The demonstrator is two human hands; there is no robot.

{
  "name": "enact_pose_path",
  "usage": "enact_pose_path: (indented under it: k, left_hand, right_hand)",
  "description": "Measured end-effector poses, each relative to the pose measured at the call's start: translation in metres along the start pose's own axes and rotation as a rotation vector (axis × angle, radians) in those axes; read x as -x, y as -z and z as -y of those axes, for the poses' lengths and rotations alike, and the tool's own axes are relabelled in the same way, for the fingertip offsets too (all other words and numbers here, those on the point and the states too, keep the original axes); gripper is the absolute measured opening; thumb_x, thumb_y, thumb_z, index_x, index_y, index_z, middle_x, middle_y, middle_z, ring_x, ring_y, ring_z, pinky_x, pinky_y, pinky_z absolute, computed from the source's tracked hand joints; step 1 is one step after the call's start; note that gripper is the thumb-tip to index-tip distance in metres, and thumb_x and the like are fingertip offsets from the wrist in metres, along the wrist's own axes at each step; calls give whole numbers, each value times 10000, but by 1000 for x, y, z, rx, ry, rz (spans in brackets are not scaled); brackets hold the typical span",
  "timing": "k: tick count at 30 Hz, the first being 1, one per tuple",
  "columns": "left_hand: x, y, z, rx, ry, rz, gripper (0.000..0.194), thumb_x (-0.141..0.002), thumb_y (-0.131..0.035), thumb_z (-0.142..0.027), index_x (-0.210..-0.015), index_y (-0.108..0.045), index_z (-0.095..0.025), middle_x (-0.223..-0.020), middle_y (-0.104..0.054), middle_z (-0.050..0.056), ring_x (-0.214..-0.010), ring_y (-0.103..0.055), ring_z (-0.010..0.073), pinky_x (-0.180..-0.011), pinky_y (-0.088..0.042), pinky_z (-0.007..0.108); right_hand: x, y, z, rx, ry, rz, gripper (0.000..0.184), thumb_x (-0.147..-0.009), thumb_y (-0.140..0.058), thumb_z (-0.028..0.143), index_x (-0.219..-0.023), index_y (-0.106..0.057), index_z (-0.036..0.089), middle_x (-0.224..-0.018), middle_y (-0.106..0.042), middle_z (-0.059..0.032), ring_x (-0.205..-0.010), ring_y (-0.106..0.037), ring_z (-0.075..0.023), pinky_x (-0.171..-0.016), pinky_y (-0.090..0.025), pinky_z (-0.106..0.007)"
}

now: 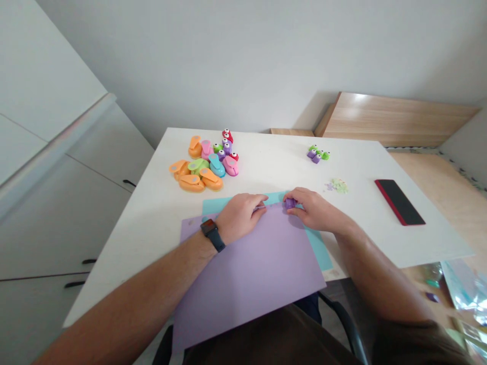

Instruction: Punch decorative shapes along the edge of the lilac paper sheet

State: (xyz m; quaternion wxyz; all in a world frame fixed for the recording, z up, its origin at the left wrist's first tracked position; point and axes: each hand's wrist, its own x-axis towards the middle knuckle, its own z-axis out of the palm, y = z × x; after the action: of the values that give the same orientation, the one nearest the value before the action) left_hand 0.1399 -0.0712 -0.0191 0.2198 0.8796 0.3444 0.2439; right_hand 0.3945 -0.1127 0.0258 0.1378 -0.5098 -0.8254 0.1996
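White surface, items from left. Upper left of centre: cluster of craft punches in orange, pink, green, blue and purple. Centre: left hand, black smartwatch at the wrist, resting on the top edge of a lilac paper sheet, which overlies a turquoise paper sheet. Right hand just beside it, the hands apart, fingers closed around a small purple punch. Upper right: small green-and-purple punches, with paper scraps below. Far right: black-and-red flat case.
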Motion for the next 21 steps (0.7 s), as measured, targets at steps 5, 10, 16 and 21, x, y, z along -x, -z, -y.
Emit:
enact_pose_path:
  k: [5,10,16,21]
  left_hand:
    - [0,1,-1,16,10,-3,264,-945,-643,-218,-1201,-685,-170,-1014,-784,64,-963,-719,238,-893,-537,392]
    - [0,3,-2,38,29,8,283,-938,-645,-212,-1216,-676,-174,-1021,-789,61,-969,-723,233,-897,-543,386]
    - [-1,4,-3,33,45,-3,274,-945,-640,-234,-1209,-680,-174,-1018,-789,67,-967,-727,234,-893,-550,390]
    - [-1,4,-5,36,49,0,280,-948,-645,-246,-1215,-682,-169,-1024,-787,71,-973,-731,233,-900,-551,386]
  right_hand:
    - [2,-1,-2,-3,22,-10,191,-937,-616,197,-1125,-644,188,-1044,-658,-105,-1023,-599,-259,-950,-482,-423]
    - [4,-1,0,5,41,-22,180,-934,-612,178,-1112,-640,187,-1076,-656,-117,-1043,-595,-261,-961,-485,-426]
    - [5,0,1,-3,42,-40,188,-939,-619,198,-1127,-636,207,-1038,-682,-95,-1018,-615,-261,-947,-496,-428]
    - [5,-1,1,19,14,-44,204,-936,-618,207,-1139,-633,197,-1026,-684,-100,-987,-627,-260,-918,-503,-422]
